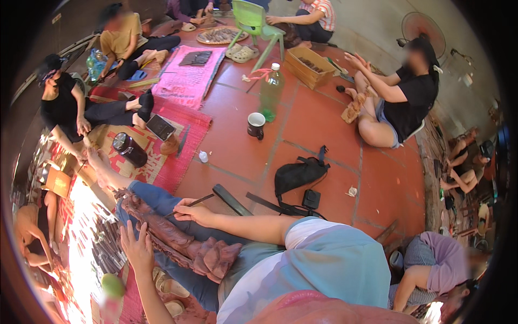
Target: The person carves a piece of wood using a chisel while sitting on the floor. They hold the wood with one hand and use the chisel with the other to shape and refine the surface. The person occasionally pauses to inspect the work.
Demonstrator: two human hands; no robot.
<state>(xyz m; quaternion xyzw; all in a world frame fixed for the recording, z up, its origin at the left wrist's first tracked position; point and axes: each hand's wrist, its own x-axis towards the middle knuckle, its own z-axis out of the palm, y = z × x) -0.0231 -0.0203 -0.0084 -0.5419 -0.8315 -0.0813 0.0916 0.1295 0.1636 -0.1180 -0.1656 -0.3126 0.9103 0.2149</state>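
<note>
A reddish-brown carved wooden figure [181, 237] lies lengthwise across my lap, its blocky petal-like base toward my body. Over the figure's upper side, my right hand [195, 213] is closed around a thin dark carving tool [204, 198] whose kind of tip is too small to make out. Beside the figure's other side, my left hand [138, 249] has its fingers spread and holds nothing. Whether its fingertips touch the wood, I cannot tell.
A black pouch [298, 177], mug [256, 125], green bottle [271, 94] and dark flask [129, 150] stand or lie ahead on tile and mat. Many metal tools [110, 245] lie at left. Several people sit around; a wooden box [310, 67] and green chair [251, 21] are farther off.
</note>
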